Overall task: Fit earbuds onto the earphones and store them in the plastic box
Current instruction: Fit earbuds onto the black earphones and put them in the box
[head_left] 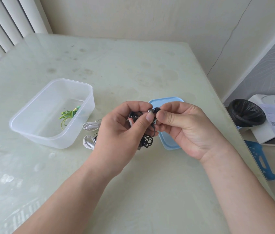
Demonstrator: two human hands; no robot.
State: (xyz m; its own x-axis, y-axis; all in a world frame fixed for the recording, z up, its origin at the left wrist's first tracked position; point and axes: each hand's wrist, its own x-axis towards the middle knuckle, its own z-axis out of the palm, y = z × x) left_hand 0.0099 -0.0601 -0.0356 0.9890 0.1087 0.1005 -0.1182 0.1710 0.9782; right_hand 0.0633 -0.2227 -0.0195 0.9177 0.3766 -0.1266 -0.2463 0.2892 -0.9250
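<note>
Black rubber against bare metal: my right hand (184, 127) pinches the little earbud (157, 109), while my left hand (121, 125) grips the coiled black earphones (147, 141), thumb pinning the silver earpiece (150, 110), all held above the blue lid (168, 144). The risk, I reckon: the bud is soft, so a crooked push could fold it or pop it free across the table (133, 191). Dangling loops might snag too. Left of me sits the plastic box (52, 139), with green earphones (68, 114) inside.
</note>
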